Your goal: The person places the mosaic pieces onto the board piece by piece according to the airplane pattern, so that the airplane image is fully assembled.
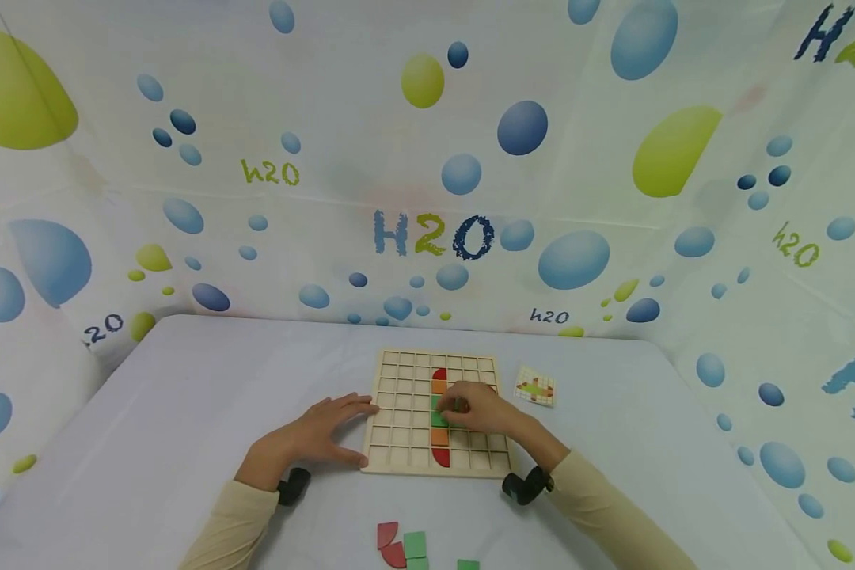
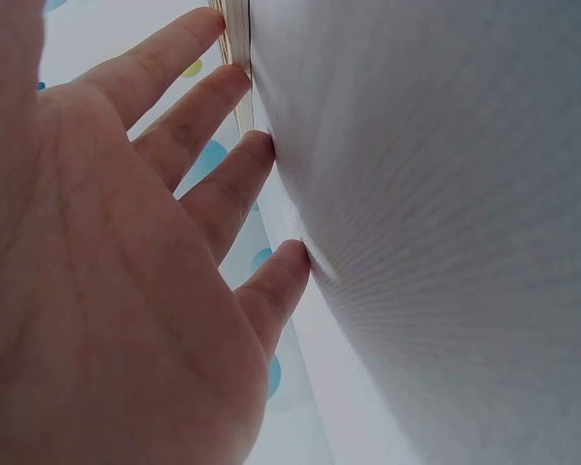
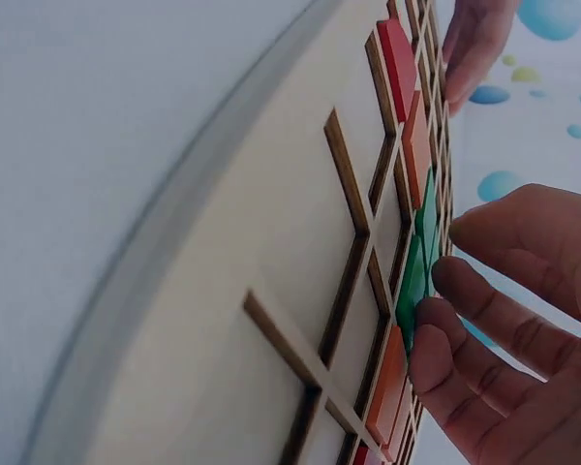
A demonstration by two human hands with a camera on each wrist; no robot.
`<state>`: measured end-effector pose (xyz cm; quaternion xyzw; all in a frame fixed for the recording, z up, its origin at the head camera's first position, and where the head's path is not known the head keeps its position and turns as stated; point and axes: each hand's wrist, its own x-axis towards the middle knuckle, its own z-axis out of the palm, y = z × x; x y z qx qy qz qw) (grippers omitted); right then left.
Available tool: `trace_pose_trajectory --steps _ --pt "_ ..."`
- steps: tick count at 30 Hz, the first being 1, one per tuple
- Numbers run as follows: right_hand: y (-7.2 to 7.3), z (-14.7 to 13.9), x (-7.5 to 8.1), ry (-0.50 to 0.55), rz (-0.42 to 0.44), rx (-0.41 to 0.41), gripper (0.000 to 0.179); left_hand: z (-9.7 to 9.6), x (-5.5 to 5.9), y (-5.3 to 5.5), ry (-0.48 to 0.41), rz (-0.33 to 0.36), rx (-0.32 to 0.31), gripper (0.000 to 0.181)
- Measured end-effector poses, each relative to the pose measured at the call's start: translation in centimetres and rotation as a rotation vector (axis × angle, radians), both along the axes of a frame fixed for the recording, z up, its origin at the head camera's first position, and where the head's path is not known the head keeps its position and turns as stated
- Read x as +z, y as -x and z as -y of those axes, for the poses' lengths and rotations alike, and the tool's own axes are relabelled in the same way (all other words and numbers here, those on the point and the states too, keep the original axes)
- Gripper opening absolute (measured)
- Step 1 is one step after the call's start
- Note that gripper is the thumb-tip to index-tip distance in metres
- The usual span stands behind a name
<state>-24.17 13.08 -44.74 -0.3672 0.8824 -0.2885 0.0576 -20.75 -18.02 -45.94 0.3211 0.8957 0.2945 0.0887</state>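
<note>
A square wooden grid board lies on the table, with one column of red, orange and green tiles set in it. My left hand is spread at the board's left side, fingertips against its edge and thumb near the front corner. Bent over the middle of the column, my right hand has its fingertips right at the green tiles. I cannot tell whether they pinch one. An orange tile and a red tile sit farther along the same column.
A small pattern card lies to the right of the board. Loose red tiles and green tiles lie at the front of the white table, with another green tile at the frame's lower edge. A printed sheet hangs behind.
</note>
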Motion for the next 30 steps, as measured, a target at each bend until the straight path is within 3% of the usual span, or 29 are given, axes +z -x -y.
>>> trace_pose_trajectory --steps 7,17,23,30 --pt "-1.3 0.3 0.1 0.031 0.096 0.035 0.013 0.0 -0.1 0.0 0.006 -0.017 -0.005 0.078" --pt "-2.9 0.9 0.3 -0.036 0.119 0.079 0.012 0.1 -0.4 0.2 0.007 -0.029 -0.011 0.078" --pt "-3.8 1.0 0.5 -0.024 0.14 0.067 0.013 -0.1 -0.2 0.1 0.001 -0.041 -0.016 0.077" --pt "-4.9 1.1 0.5 -0.014 0.184 0.099 0.01 -0.1 -0.1 -0.1 0.002 0.014 0.01 0.077"
